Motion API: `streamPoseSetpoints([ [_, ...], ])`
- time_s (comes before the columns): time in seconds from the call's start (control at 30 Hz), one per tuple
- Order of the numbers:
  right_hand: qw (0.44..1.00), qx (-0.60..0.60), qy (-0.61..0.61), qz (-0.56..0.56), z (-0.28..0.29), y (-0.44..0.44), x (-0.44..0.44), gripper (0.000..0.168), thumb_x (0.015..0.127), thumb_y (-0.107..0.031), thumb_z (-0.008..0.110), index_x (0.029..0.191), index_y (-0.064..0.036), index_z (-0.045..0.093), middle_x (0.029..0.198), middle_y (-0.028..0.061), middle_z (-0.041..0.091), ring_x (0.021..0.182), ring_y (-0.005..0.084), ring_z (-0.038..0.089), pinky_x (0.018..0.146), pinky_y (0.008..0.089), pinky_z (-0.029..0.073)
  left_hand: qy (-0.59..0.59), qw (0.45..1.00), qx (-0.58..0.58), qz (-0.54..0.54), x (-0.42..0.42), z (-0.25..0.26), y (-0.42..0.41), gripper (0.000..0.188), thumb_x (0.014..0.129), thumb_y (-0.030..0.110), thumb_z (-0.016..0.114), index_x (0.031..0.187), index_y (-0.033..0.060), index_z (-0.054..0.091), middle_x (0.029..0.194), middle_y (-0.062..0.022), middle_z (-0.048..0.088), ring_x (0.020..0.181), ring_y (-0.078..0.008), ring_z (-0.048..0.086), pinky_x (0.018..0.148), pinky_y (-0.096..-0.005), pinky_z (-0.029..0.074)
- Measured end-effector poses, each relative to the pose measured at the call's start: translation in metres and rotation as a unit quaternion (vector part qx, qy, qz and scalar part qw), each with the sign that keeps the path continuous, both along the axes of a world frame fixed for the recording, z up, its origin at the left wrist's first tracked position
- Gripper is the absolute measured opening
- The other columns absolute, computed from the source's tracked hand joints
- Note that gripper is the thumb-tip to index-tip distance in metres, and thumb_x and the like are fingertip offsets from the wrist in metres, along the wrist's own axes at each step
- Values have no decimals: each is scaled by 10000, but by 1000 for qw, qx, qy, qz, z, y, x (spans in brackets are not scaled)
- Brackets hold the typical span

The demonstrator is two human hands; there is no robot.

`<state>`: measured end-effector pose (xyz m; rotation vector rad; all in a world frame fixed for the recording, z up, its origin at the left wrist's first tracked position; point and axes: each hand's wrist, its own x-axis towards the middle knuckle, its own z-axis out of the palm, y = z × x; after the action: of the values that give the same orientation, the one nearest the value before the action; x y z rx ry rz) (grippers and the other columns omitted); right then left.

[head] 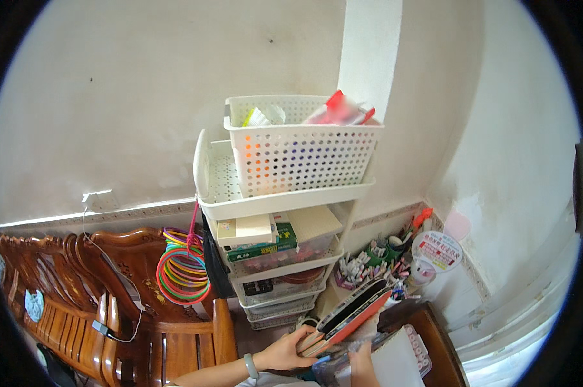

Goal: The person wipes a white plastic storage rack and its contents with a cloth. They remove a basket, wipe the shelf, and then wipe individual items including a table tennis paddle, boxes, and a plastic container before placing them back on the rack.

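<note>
My left hand [291,348], with a pale bangle [250,366] on its wrist, grips the lower end of a stack of flat items with red and black faces [354,317], possibly books or paddles. The stack tilts up to the right. Just right of it, my right hand [361,355] touches crumpled clear plastic [354,345]; its fingertips are partly hidden, so its hold is unclear. Beside that hand lies a large white sheet or folder [393,360]. A white tray with round pink-and-white pieces [418,348] sits beyond it.
Ahead stands a white tiered cart [272,205] bearing a perforated basket [310,159], with boxes [262,246] on a lower tier. Many pens [364,266] stand in holders at right. Colourful rings [182,271] hang beside a carved wooden bench [180,326]. A wooden table edge [439,338] is at lower right.
</note>
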<state>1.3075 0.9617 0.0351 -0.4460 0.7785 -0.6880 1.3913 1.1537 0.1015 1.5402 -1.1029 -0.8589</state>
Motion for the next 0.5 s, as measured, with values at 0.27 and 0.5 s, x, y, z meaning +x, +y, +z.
streamPoseSetpoints([
  [0.27,998,-63,-21,10,-11,14,-16,466,848,-422,406,1170,-85,413,1118,74,479,1027,230,459,855,357,389,-236,968,30,83,21,51,-4,499,675,327,666,961,0,421,655,-163,522,540,-287,543,493,-333,449],
  [0.5,985,-153,-73,29,58,-17,35,470,847,-424,407,1172,-85,410,1121,74,478,1029,231,458,858,360,388,-579,806,-30,122,64,211,40,312,648,250,682,830,41,538,665,-107,539,511,-251,538,425,-298,426],
])
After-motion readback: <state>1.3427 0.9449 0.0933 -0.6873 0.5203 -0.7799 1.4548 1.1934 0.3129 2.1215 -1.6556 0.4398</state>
